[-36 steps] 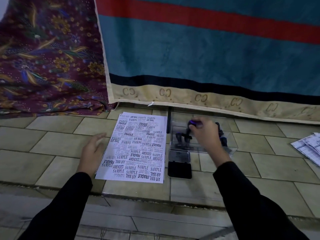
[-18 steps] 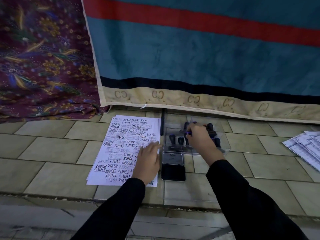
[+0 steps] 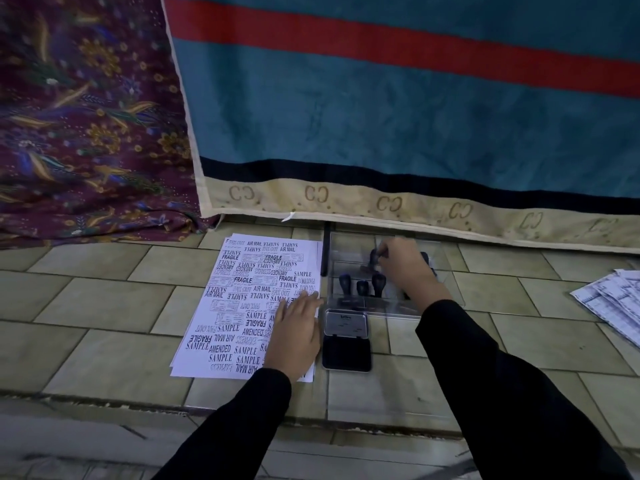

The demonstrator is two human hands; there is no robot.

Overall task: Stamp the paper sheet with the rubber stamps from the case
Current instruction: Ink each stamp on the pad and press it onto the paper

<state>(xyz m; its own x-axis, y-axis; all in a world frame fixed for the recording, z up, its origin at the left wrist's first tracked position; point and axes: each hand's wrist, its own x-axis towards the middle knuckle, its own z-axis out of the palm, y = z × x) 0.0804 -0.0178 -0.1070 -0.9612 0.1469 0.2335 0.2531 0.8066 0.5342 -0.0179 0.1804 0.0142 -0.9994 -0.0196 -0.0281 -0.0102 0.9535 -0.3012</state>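
A white paper sheet (image 3: 239,306), crowded with black stamped words, lies on the tiled floor. My left hand (image 3: 294,332) rests flat on its lower right part, fingers spread. To the right stands a clear plastic case (image 3: 349,251) holding several dark-handled rubber stamps (image 3: 362,287). My right hand (image 3: 403,268) reaches into the case, fingers closed around the handle of one stamp (image 3: 374,256) in the back row. An open ink pad (image 3: 346,341) lies just in front of the case, lid up, dark pad nearest me.
A teal blanket (image 3: 398,116) with a red stripe hangs behind, and a patterned maroon cloth (image 3: 86,116) is at left. More printed papers (image 3: 613,299) lie at far right. A step edge (image 3: 242,407) runs along the tiles in front of me.
My left hand moved from the sheet's left edge onto its lower right part. My right hand went down into the case and stays closed on a stamp.
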